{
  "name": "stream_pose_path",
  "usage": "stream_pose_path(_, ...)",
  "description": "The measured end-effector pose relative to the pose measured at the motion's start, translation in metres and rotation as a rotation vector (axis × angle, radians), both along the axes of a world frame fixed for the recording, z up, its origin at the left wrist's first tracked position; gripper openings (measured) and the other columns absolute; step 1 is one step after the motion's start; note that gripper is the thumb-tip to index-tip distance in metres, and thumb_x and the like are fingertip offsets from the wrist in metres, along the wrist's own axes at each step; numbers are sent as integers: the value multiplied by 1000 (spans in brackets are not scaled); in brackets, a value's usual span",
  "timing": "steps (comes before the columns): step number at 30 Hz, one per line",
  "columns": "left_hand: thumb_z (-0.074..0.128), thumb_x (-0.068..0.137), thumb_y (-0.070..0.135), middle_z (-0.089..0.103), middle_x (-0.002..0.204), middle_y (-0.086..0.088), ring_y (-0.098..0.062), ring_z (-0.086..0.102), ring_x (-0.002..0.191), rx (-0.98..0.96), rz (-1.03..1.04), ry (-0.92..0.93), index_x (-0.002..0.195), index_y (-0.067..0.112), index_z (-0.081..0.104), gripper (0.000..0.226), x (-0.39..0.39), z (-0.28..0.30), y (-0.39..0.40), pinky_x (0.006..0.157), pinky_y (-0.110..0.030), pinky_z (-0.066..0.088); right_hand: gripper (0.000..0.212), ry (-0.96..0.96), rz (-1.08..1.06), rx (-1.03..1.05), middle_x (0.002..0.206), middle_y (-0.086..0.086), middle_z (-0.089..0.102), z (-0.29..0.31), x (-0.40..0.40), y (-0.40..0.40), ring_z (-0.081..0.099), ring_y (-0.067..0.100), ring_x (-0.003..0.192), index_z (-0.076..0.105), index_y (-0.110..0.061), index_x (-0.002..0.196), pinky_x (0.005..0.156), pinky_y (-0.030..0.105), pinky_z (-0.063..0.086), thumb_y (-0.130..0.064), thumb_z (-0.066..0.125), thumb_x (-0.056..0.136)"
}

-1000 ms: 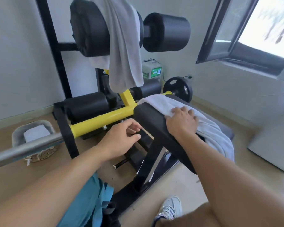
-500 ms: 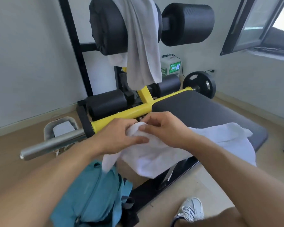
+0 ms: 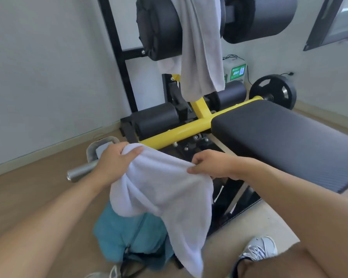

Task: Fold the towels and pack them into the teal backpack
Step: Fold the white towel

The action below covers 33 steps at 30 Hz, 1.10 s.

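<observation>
A white towel (image 3: pixel 161 189) hangs in the air between my hands, its lower end drooping toward the floor. My left hand (image 3: pixel 113 163) grips its upper left corner. My right hand (image 3: pixel 211 164) pinches the top edge on the right. Below the towel the teal backpack (image 3: pixel 129 235) stands on the floor, partly hidden by the cloth. A second, grey-white towel (image 3: pixel 201 47) is draped over the black roller pad at the top of the gym machine.
The black padded bench (image 3: pixel 285 141) stretches to the right. A yellow frame bar (image 3: pixel 181 133) and a steel bar end (image 3: pixel 80 171) lie behind the towel. A basket (image 3: pixel 96 145) stands at left, a weight plate (image 3: pixel 273 91) at back right. My shoe (image 3: pixel 259 249) is on the floor.
The white towel came off the bench. Both hands took hold of it and moved apart, spreading its top edge over the backpack. The view tilted down and closer.
</observation>
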State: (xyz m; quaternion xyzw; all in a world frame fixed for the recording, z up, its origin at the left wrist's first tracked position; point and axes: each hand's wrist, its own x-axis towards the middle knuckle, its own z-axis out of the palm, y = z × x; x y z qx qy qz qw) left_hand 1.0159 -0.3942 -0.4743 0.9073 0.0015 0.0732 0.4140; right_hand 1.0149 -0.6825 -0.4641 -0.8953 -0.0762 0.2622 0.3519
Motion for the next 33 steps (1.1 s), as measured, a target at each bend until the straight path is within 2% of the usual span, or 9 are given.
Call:
stream_pose_path(4, 73, 88, 53, 43, 56, 6, -22, 48, 63, 295, -23, 46, 55, 27, 40, 53, 5, -13, 24, 62, -38, 37, 28, -255, -210, -96, 93, 0, 65, -1, 14, 2, 61, 16, 82, 62, -18, 100, 69, 30, 48, -45, 62, 98)
stream_pose_path(9, 71, 92, 42, 37, 53, 3, -22, 38, 59, 171, 1, 62, 55, 13, 37, 58, 4, -13, 24, 57, -36, 27, 50, -292, -341, -121, 70, 4, 52, 0, 17, -4, 49, 19, 62, 57, -9, 76, 58, 32, 40, -56, 62, 94)
stream_pose_path(11, 70, 93, 42, 45, 58, 1, -22, 42, 61, 148, -58, 79, 59, 11, 46, 53, -1, -10, 10, 58, -36, 30, 53, -181, -383, 48, 69, 14, 50, -1, 13, 6, 48, 19, 63, 54, -7, 75, 60, 31, 39, -55, 59, 96)
stream_pose_path(13, 75, 89, 44, 58, 69, -1, -21, 52, 68, 105, -172, 85, 68, 15, 61, 39, -7, -8, -11, 64, -35, 37, 62, -61, -391, 269, 94, 29, 66, -3, 10, 19, 64, 25, 78, 66, 6, 101, 77, 34, 52, -55, 59, 96)
stream_pose_path(15, 82, 81, 47, 61, 72, 6, -14, 54, 68, 48, -249, 114, 72, 23, 66, 31, -14, -4, -33, 64, -32, 40, 59, 14, -352, 437, 119, 28, 67, -4, 6, 33, 71, 29, 99, 66, 1, 123, 95, 43, 55, -52, 61, 96)
stream_pose_path(19, 90, 67, 52, 56, 62, 10, -10, 51, 58, -163, -217, 186, 66, 21, 57, 46, -24, 1, -62, 55, -26, 38, 33, 104, -332, 654, 113, 17, 75, 6, 1, 46, 72, 33, 110, 74, -9, 115, 104, 51, 52, -35, 57, 103)
stream_pose_path(26, 88, 79, 25, 80, 86, -5, -24, 78, 83, -427, -137, 209, 90, 13, 76, 20, -28, 6, -68, 75, -40, 62, 43, 128, -191, 808, 121, 21, 70, 12, 2, 37, 67, 26, 102, 68, 2, 119, 103, 43, 52, -35, 64, 99)
stream_pose_path(30, 89, 75, 26, 81, 96, -8, -29, 77, 95, -625, 13, 257, 100, 18, 78, 29, -21, 7, -66, 84, -52, 62, 34, 104, -116, 667, 92, 8, 69, 4, -1, 32, 65, 18, 82, 63, -7, 103, 80, 32, 57, -36, 75, 90)
stream_pose_path(33, 89, 75, 29, 80, 101, -9, -32, 76, 98, -646, 9, 299, 107, 19, 76, 36, -16, 9, -63, 90, -58, 60, 43, 68, -74, 461, 105, 7, 77, -9, -4, 35, 74, 23, 96, 65, -3, 113, 92, 39, 60, -39, 73, 92)
